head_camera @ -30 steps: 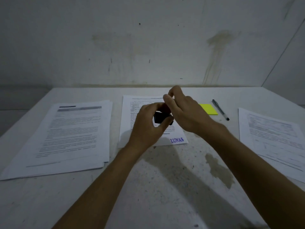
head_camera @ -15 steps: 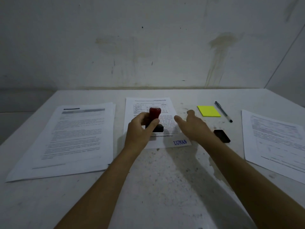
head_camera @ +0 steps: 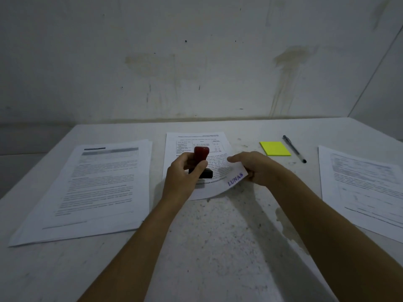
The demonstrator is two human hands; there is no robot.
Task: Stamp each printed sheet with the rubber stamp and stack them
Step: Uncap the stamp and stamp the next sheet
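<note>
From the head view, your left hand point(head_camera: 183, 171) grips the red-handled rubber stamp with a black base point(head_camera: 201, 163), fingers point(head_camera: 201, 165) curled round the handle; the stamp stands about upright with its base over the white printed sheet at the middle of the counter point(head_camera: 194, 149). Whether the base touches the paper you cannot tell.

Your right hand point(head_camera: 256, 168) pinches the near right corner of that same sheet, thumb on top and the other fingers underneath, and the corner is lifted and curled off the pale speckled counter point(head_camera: 218, 247). A purple "LUNAS" stamp mark point(head_camera: 235, 179) shows on the raised corner.

At 9 o'clock from the middle sheet lies a stack of white printed sheets point(head_camera: 98, 186), slightly fanned. At 3 o'clock, near the counter's right edge, lies another white printed sheet or small pile point(head_camera: 362, 184); how many sheets it holds you cannot tell. At 2 o'clock sits a yellow square sticky-note pad point(head_camera: 275, 148), and just beside it on the right lies a clear-barrelled pen with a black tip point(head_camera: 294, 148), apart from the pad.
</note>
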